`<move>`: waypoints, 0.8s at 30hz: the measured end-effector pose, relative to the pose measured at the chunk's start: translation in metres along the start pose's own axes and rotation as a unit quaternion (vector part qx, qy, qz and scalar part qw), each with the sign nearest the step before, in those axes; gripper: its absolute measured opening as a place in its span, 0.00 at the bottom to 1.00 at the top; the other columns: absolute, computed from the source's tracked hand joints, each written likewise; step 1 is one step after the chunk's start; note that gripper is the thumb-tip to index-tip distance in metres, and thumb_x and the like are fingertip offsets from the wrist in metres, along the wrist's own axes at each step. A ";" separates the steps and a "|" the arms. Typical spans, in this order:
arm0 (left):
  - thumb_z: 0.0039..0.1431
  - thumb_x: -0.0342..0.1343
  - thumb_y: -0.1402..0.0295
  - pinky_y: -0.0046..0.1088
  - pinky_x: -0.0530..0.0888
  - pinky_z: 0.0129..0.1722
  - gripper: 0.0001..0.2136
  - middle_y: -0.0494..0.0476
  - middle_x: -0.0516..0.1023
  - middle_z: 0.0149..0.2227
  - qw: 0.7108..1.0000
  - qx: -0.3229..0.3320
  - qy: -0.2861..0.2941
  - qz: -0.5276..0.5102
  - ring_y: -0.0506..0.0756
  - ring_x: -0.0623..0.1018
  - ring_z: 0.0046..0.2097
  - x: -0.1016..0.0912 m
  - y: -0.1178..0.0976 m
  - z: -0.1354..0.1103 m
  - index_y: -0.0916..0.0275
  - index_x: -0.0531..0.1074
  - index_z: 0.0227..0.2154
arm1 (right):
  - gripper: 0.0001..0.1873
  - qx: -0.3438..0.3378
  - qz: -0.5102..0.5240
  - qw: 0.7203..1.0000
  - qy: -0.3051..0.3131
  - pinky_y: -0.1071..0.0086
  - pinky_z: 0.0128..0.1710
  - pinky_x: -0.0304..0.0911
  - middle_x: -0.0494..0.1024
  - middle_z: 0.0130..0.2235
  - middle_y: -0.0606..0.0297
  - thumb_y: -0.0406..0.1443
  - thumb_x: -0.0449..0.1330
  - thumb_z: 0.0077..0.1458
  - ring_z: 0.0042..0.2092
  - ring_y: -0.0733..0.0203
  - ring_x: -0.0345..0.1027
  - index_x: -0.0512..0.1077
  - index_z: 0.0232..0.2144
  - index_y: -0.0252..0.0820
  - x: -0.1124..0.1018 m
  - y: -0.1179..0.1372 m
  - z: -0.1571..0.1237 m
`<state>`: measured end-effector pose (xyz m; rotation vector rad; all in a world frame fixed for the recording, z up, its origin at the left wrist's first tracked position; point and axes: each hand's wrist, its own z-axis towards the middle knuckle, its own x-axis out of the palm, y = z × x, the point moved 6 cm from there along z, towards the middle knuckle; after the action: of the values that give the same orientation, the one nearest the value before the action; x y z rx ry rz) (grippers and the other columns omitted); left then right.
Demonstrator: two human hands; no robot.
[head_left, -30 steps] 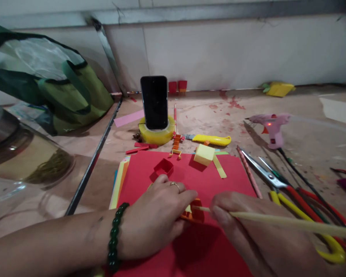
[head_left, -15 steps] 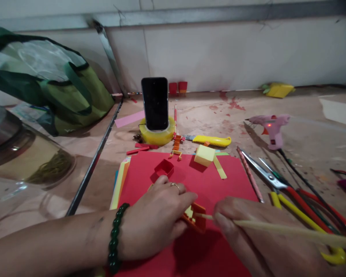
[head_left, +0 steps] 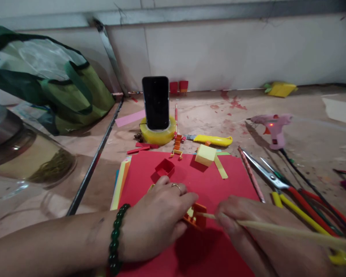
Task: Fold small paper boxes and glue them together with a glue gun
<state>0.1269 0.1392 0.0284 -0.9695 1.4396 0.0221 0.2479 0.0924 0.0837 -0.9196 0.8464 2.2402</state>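
My left hand, with a green bead bracelet at the wrist, is closed on a small orange paper box with pale yellow pieces inside. Its fingers cover the box's left part. In my right hand is a thin wooden stick, pinched near its front end. The stick's tip reaches into the orange box. Beneath both hands lies a stack of coloured paper with a red sheet on top. Beyond my left hand stands an open red paper box; a pale yellow paper block is farther right.
A phone stands in a tape roll. Near it lie a yellow cutter and an orange paper strip. On the right are a pink glue gun and scissors. A glass jar and green bag stand left.
Both hands hold almost the same pose. The stick's tip stays inside the orange box, and the whole view has shifted very slightly.
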 end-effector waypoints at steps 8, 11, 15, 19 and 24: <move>0.57 0.55 0.74 0.43 0.60 0.52 0.07 0.54 0.74 0.42 1.000 -0.003 -0.007 0.003 0.58 0.72 0.45 0.001 0.001 0.000 0.60 0.68 0.39 | 0.17 0.022 0.026 0.998 0.052 0.74 0.22 0.62 0.70 0.22 0.69 0.28 0.44 0.63 0.22 0.66 0.66 0.66 0.25 0.43 0.001 0.001 0.003; 0.57 0.55 0.74 0.43 0.61 0.52 0.07 0.55 0.74 0.43 1.000 -0.002 -0.006 0.004 0.58 0.72 0.45 0.001 0.001 0.000 0.60 0.68 0.38 | 0.14 0.037 0.015 0.997 0.070 0.74 0.24 0.63 0.71 0.23 0.70 0.28 0.46 0.62 0.23 0.66 0.67 0.66 0.28 0.44 0.001 0.000 0.000; 0.57 0.54 0.74 0.43 0.61 0.52 0.05 0.56 0.74 0.42 1.000 0.000 -0.007 0.009 0.58 0.73 0.44 0.001 0.000 0.000 0.61 0.67 0.37 | 0.13 0.028 0.003 0.999 0.038 0.73 0.25 0.64 0.72 0.23 0.70 0.28 0.46 0.62 0.24 0.65 0.68 0.65 0.29 0.45 -0.002 0.002 -0.002; 0.57 0.55 0.74 0.43 0.61 0.51 0.05 0.56 0.74 0.42 1.000 -0.001 -0.004 0.010 0.58 0.73 0.45 0.000 0.000 0.001 0.61 0.67 0.36 | 0.15 0.036 0.019 0.996 0.083 0.75 0.21 0.61 0.70 0.22 0.71 0.28 0.46 0.62 0.22 0.67 0.65 0.65 0.26 0.44 0.004 0.000 -0.002; 0.57 0.55 0.73 0.43 0.62 0.52 0.08 0.55 0.74 0.42 1.000 0.002 -0.008 0.009 0.58 0.73 0.45 0.002 0.001 -0.001 0.60 0.69 0.41 | 0.13 0.009 0.030 0.999 0.036 0.73 0.21 0.61 0.70 0.21 0.70 0.28 0.47 0.61 0.20 0.66 0.65 0.64 0.26 0.45 -0.001 0.001 -0.003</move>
<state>0.1261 0.1384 0.0266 -0.9512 1.4332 0.0413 0.2492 0.0894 0.0836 -0.9831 0.9375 2.2588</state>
